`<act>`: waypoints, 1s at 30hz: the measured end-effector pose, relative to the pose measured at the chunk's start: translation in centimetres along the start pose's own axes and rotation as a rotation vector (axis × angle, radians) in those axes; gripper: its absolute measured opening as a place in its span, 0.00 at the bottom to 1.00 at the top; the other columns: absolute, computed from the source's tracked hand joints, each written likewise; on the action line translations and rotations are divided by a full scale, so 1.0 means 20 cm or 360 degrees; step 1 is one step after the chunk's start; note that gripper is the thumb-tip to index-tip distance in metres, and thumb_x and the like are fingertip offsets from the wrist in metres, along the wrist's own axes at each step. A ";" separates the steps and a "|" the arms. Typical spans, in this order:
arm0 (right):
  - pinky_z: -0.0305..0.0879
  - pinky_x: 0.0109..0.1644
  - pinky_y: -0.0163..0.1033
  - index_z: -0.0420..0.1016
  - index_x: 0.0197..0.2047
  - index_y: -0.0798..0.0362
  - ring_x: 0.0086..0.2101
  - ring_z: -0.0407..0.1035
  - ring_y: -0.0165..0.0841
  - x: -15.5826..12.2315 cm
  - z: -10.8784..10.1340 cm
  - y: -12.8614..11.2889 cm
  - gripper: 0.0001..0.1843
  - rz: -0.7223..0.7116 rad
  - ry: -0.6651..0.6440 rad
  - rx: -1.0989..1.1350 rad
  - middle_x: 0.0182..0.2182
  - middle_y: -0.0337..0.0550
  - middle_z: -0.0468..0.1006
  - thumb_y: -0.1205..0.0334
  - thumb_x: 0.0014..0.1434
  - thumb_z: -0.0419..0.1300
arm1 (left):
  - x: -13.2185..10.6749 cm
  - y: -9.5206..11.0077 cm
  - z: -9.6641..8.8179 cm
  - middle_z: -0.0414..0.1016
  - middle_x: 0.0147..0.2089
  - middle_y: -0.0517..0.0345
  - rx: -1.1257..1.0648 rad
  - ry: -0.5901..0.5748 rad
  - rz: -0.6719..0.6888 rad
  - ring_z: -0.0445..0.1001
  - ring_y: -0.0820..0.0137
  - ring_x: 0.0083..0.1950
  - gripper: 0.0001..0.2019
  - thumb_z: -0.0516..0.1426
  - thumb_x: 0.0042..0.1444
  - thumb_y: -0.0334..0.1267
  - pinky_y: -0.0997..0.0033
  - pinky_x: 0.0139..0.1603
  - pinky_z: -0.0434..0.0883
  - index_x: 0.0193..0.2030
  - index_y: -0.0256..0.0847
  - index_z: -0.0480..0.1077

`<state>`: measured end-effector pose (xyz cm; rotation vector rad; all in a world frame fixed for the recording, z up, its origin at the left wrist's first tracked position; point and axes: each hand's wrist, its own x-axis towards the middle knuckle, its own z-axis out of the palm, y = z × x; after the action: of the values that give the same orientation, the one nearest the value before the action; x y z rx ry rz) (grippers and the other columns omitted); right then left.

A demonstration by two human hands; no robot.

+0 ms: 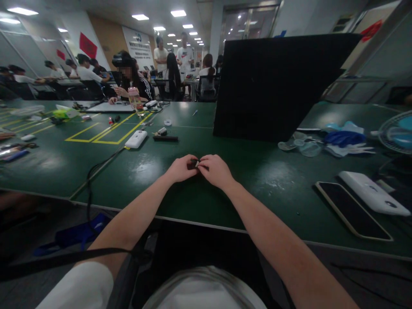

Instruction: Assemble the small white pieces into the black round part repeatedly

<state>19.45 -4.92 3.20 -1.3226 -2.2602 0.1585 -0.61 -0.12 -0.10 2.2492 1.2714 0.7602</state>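
My left hand (181,169) and my right hand (216,170) meet just above the green table (199,201), with fingertips nearly touching. Pinched between both sets of fingers is a small dark piece with a pale part (197,163); its kind is too small to make out, and the fingers cover most of it. Beyond my left hand lie a black bar-shaped item (165,138), a small grey piece (162,131) and a white ring like a tape roll (168,122).
A large black panel (267,90) stands beyond my right hand. On the right are a phone (352,209), a white device (373,193), blue and white gloves (346,138) and a fan (399,132). Leftward sits another white device (136,139) with a black cable. Across the table a person (128,77) works.
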 end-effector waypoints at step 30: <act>0.72 0.37 0.46 0.82 0.37 0.49 0.38 0.75 0.42 -0.03 -0.10 0.23 0.06 0.0552 -0.0542 -0.0248 0.39 0.46 0.81 0.62 0.55 0.65 | 0.01 -0.01 0.00 0.80 0.47 0.54 0.0189 0.0090 -0.0031 0.79 0.59 0.47 0.23 0.63 0.55 0.50 0.59 0.49 0.75 0.55 0.47 0.70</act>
<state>24.36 -3.38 3.06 -1.8894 -2.3305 0.3580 -0.60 0.18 -0.22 2.3201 1.3966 0.7644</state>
